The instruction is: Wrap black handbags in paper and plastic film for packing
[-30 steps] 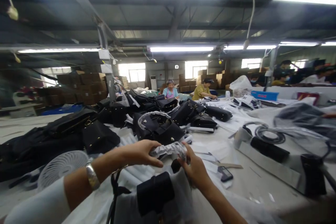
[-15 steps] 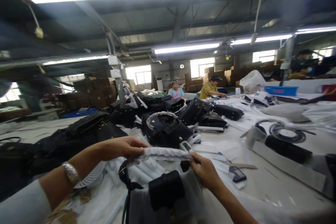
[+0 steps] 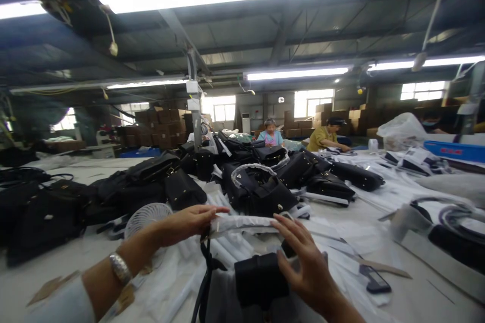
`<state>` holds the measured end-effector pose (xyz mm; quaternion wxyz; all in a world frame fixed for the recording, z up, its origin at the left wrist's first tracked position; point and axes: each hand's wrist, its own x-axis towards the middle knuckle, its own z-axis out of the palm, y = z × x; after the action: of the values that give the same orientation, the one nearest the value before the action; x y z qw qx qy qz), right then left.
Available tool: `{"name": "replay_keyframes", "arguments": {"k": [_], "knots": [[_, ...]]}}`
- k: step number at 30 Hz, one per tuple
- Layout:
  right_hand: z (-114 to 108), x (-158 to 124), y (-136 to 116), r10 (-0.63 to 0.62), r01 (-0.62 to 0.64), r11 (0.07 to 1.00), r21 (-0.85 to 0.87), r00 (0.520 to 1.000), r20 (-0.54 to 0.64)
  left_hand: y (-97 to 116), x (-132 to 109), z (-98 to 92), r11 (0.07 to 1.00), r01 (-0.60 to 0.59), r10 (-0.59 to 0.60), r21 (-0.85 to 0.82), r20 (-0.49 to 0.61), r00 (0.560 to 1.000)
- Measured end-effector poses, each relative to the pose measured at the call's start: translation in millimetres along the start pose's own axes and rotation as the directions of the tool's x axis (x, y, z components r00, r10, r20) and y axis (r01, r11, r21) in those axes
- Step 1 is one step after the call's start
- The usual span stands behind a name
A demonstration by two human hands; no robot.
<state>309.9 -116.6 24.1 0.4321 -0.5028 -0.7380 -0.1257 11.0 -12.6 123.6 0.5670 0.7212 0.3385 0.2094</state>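
A bag handle (image 3: 242, 224) wrapped in clear-white film arches over a black handbag (image 3: 261, 280) directly in front of me. The bag's sides are covered in whitish wrapping, and a dark strap hangs on its left. My left hand (image 3: 191, 224), with a silver bracelet at the wrist, is at the handle's left end, its fingers closed on it and the index finger reaching forward. At the right end, my right hand (image 3: 305, 257) has its fingers apart, the fingertips beside or touching the film; its grip looks loosened.
Black handbags (image 3: 253, 186) are piled ahead and to the left. White wrapping strips (image 3: 178, 272) lie around the bag, with a white fan (image 3: 146, 214) at left. A dark-handled cutter (image 3: 375, 278) lies at right, near another wrapped bag (image 3: 428, 257). Two people sit across the table.
My right hand has gone from pinching the handle's right end to spread fingers. The left fingers have straightened somewhat. The whole view has shifted, with everything appearing farther right.
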Motion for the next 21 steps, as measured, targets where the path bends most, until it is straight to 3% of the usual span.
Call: {"name": "replay_keyframes", "arguments": {"k": [4, 8, 12, 21], "knots": [[13.6, 39.0, -41.0, -0.243, 0.247, 0.967, -0.064, 0.968, 0.07, -16.7, -9.5, 2.8, 0.996, -0.003, 0.01, -0.087, 0.081, 0.997], [38.1, 73.1, -54.3, -0.38, 0.39, 0.92, -0.044, 0.913, 0.148, -24.5, -13.5, 4.7, 0.984, -0.04, 0.055, -0.174, 0.08, 0.995], [45.4, 84.8, -44.2, -0.407, 0.427, 0.899, -0.099, 0.896, 0.178, -27.1, -16.1, 6.2, 0.976, -0.055, 0.071, -0.21, 0.069, 0.995], [37.1, 83.0, -30.6, -0.413, 0.419, 0.896, -0.146, 0.908, 0.066, -36.2, -7.1, 13.0, 0.95, -0.03, 0.042, -0.311, 0.031, 0.999]]}}
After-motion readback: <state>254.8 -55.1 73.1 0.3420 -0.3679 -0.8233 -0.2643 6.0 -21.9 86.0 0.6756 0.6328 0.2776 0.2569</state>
